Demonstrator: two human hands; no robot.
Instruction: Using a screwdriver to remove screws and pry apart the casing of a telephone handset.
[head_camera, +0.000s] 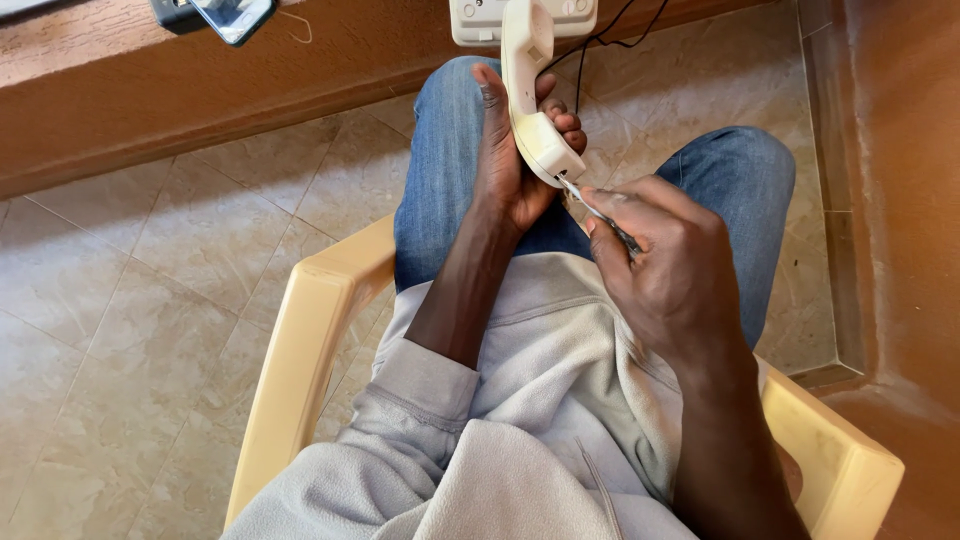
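Note:
My left hand (510, 160) grips a cream telephone handset (532, 95), held upright over my lap with its lower end pointing toward me. My right hand (665, 260) is closed on a thin metal tool (598, 212), whose tip touches the bottom end of the handset. A dark cord (590, 50) runs from the handset area up to the cream telephone base (470, 20) at the top edge. I sit with jeans-clad knees below both hands.
I am in a pale yellow plastic chair (300, 350) on a beige tiled floor (150, 300). A brown ledge (120, 80) runs along the top left with a dark phone-like object (235, 18) on it. A brown wall (900, 200) stands at right.

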